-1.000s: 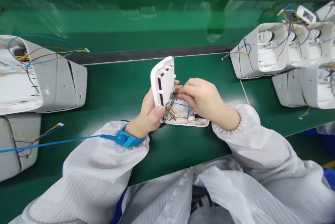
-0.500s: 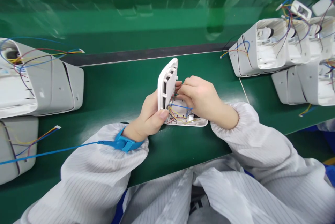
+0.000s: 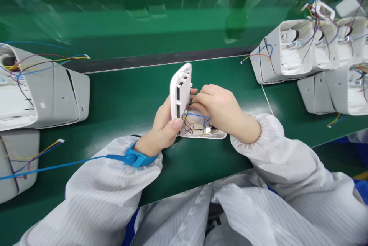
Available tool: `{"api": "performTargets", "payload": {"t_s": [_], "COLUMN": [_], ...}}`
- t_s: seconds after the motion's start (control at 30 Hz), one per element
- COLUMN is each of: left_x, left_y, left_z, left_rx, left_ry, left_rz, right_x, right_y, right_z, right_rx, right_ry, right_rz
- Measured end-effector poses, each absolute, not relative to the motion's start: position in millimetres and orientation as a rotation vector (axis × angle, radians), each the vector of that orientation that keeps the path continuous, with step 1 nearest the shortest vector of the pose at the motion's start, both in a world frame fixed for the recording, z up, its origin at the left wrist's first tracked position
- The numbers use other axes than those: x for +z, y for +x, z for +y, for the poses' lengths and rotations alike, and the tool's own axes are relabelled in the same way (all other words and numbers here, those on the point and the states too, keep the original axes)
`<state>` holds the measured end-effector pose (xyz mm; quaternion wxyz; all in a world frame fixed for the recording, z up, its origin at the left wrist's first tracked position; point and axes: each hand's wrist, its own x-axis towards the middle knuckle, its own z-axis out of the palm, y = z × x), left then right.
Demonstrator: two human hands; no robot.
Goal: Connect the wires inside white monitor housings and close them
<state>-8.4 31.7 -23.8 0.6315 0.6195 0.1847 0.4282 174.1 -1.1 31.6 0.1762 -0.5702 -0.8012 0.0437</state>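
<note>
My left hand (image 3: 165, 125) is wrapped around a white plastic cover (image 3: 180, 89), which it keeps tilted upright. Beside it, a matching white shell (image 3: 218, 135) lies flat on the green bench, with blue, yellow and red wires (image 3: 196, 116) and a small metallic part (image 3: 208, 129) inside. My right hand (image 3: 217, 104) is closed, its fingertips pinched close to the inner face of the cover. A bit of green shows at those fingertips, but what they hold is mostly hidden by the hand.
Grey-white housings (image 3: 61, 89) with loose connector wires (image 3: 86, 57) stand at the left. More open housings (image 3: 283, 52) are grouped at the right. A black ledge (image 3: 129, 60) runs across the back. A blue wrist strap cord (image 3: 71, 164) trails left from my left wrist.
The cover and both hands sit slightly further left in the picture, as does most of the scene. The grip of both hands looks the same.
</note>
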Motion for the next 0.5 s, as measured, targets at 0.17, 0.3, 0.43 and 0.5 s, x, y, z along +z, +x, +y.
{"api": "performTargets", "payload": {"t_s": [0.17, 0.3, 0.43, 0.5], "left_x": [-24, -17, -14, -15], "left_y": [-7, -5, -7, -8], "left_z": [32, 30, 29, 29], "left_rx": [1.038, 0.999, 0.966, 0.96], "left_ry": [1.292, 1.218, 1.138, 1.147], "left_rz": [0.383, 0.386, 0.411, 0.44], "right_x": [51, 62, 60, 60], "right_y": [182, 175, 167, 166], "right_z": [-4, -14, -18, -18], "right_rx": [0.621, 0.97, 1.193, 1.312], "right_ry": [-1.367, -1.126, -1.161, -1.116], "right_rz": [-2.051, -1.964, -1.865, -1.844]}}
